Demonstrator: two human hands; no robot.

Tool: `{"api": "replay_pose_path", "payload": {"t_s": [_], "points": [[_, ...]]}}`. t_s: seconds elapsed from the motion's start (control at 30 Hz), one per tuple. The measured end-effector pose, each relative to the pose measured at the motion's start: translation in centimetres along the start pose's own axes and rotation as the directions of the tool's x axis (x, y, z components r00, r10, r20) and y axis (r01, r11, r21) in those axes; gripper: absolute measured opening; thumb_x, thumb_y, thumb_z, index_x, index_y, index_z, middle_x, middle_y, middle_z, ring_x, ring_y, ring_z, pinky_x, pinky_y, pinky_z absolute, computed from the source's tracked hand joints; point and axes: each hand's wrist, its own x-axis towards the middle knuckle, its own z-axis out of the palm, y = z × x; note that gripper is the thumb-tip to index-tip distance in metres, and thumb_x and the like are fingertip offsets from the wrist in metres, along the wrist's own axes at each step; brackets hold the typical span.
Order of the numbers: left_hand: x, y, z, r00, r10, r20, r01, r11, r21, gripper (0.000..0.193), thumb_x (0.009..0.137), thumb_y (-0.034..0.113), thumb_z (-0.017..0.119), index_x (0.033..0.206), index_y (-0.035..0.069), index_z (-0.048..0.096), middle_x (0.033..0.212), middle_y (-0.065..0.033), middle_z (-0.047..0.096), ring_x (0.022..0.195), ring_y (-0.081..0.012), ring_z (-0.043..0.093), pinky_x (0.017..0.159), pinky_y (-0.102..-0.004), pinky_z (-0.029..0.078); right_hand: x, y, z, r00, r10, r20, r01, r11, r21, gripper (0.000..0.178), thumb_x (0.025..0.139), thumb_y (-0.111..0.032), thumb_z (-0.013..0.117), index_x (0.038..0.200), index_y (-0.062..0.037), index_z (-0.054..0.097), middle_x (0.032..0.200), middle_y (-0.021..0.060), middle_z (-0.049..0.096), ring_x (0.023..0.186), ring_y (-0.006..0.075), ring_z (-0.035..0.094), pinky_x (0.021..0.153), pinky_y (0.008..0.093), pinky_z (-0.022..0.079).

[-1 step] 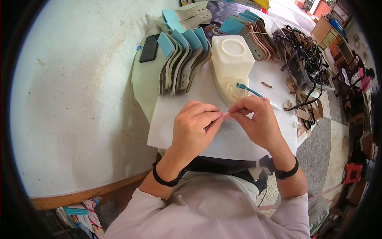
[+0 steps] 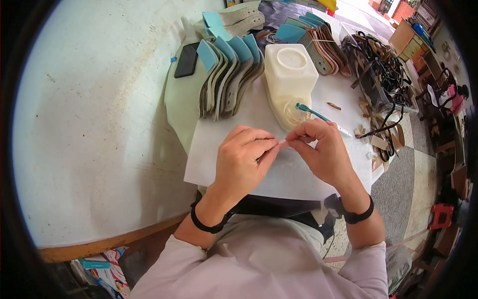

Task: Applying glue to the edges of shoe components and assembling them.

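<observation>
My left hand (image 2: 244,157) and my right hand (image 2: 321,152) meet over the white work sheet (image 2: 209,149), thumbs and fingertips pinched close together. Something small and pale may lie between the fingertips, too small to make out. Just beyond them a cream plastic container (image 2: 294,65) stands on the sheet, with a cloudy, glue-like substance around its low front opening. A blue-green brush (image 2: 311,110) rests across that opening; its pale end passes behind my right hand. Beyond my left hand stand several curved grey strips with light-blue ends (image 2: 231,84).
A black phone (image 2: 187,61) lies left of the strips. Farther back right is a bundle of brown strips with blue ends (image 2: 318,47). A plastic bin (image 2: 383,94) holds tangled black straps, with scraps beside it. At far right a red stool (image 2: 440,216) stands on the floor.
</observation>
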Motion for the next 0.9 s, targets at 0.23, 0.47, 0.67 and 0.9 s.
{"api": "replay_pose_path", "payload": {"t_s": [0.23, 0.47, 0.67, 0.9], "points": [[0.0, 0.0, 0.0, 0.999, -0.007, 0.032, 0.007, 1.000, -0.001, 0.013, 0.080, 0.004, 0.089, 0.091, 0.004, 0.082, 0.094, -0.0045, 0.077, 0.084, -0.0267, 0.069, 0.074, -0.0386, 0.057, 0.3, 0.0, -0.3, 0.977, 0.194, 0.092, -0.211, 0.940, 0.267, 0.006, 0.092, -0.004, 0.078, 0.095, 0.0014, 0.075, 0.089, 0.0129, 0.079, 0.077, 0.0222, 0.075, 0.075, 0.0349, 0.056], [0.0, -0.1, 0.1, 0.999, -0.013, 0.029, 0.013, 1.000, 0.007, 0.014, 0.078, 0.003, 0.090, 0.090, 0.004, 0.082, 0.093, -0.0045, 0.078, 0.084, -0.0265, 0.069, 0.072, -0.0385, 0.057, 1.0, -0.6, -0.9, 0.974, 0.198, 0.106, -0.215, 0.958, 0.190, 0.008, 0.095, 0.001, 0.076, 0.100, 0.0045, 0.071, 0.083, 0.0046, 0.072, 0.074, 0.0081, 0.061, 0.068, 0.0268, 0.052], [0.0, 0.4, -0.2, 1.000, -0.003, 0.027, 0.003, 1.000, 0.013, 0.015, 0.077, 0.002, 0.090, 0.090, 0.003, 0.082, 0.093, -0.0052, 0.078, 0.084, -0.0267, 0.069, 0.072, -0.0379, 0.058, 1.0, -1.2, -1.4, 0.968, 0.196, 0.155, -0.212, 0.973, 0.092, 0.009, 0.090, -0.002, 0.076, 0.097, 0.0025, 0.073, 0.086, 0.0201, 0.074, 0.074, 0.0323, 0.070, 0.072, 0.0378, 0.056], [0.1, 0.2, 0.0, 0.999, -0.026, 0.037, 0.026, 1.000, 0.001, 0.013, 0.079, 0.002, 0.090, 0.090, 0.003, 0.082, 0.093, -0.0055, 0.078, 0.085, -0.0269, 0.069, 0.072, -0.0380, 0.058, 1.3, -0.5, -1.5, 0.976, 0.140, 0.169, -0.151, 0.987, 0.053, 0.011, 0.089, -0.005, 0.078, 0.097, 0.0020, 0.075, 0.090, 0.0215, 0.075, 0.086, 0.0390, 0.073, 0.079, 0.0422, 0.058]]}}
